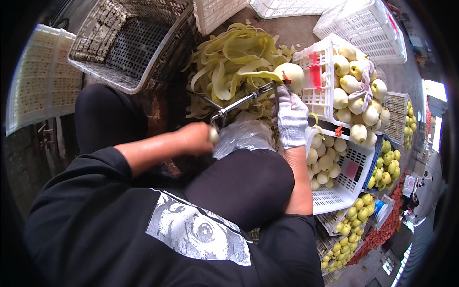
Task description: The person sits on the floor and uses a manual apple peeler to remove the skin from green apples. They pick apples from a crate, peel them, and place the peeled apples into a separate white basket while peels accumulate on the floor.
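My left hand (196, 138), bare and slightly blurred, grips the handle (214, 136) of a metal crank (236, 104). At the crank's far end sits a pale, mostly peeled fruit (292, 74), probably a pear. My right hand (291, 116), in a whitish knit glove, is closed around a dark peeling tool (278, 89) against the fruit's near side. A long strip of peel (260, 74) trails leftward from there. Behind the crank lies a heap of yellow-green peel (229, 53). Clear plastic film (245, 134) lies between the crank and my knee.
Peeled fruit fills a white crate (313, 86), with a glove (365, 84) on top, and partly fills another crate (344, 206). Crates of unpeeled yellow-green fruit (389, 161) stand farther right. A dirty crate (157, 68) stands ahead left, a white crate (46, 79) beyond my left knee.
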The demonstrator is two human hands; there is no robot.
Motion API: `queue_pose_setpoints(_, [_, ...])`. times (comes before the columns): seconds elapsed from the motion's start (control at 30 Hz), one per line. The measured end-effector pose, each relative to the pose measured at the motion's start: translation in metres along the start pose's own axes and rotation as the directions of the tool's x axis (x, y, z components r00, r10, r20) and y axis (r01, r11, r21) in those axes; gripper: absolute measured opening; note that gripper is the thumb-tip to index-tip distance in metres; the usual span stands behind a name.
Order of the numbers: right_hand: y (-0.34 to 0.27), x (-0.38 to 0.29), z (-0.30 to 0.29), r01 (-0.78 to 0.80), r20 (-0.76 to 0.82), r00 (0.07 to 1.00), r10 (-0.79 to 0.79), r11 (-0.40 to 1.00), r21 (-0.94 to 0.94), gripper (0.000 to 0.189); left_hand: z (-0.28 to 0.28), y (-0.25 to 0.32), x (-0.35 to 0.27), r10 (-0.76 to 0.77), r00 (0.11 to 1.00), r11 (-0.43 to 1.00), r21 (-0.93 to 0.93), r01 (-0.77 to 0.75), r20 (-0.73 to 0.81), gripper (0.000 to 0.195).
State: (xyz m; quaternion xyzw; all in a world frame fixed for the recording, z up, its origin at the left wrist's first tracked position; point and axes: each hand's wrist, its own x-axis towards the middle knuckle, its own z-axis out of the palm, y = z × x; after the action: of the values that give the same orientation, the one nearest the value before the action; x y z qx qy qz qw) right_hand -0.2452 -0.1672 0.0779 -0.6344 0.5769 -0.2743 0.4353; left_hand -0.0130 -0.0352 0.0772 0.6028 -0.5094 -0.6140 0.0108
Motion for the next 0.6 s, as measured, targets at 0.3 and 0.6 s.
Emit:
queue_pose_setpoints(0.3, [0.057, 0.002, -0.003, 0.301, -0.043, 0.953, -0.300, 0.953, 0.013, 0.020, -0.033, -0.029, 0.012, -0.122, 0.989, 0.986, -0.125, 0.111, -0.079, 0.018])
queue_pose_setpoints(0.6, [0.035, 0.007, -0.090, -0.544, 0.246, 0.838, 0.487, 0.718, 0.434, 0.047, -0.014, -0.059, 0.031, -0.109, 0.972, 0.987, 0.095, 0.131, -0.208, 0.020])
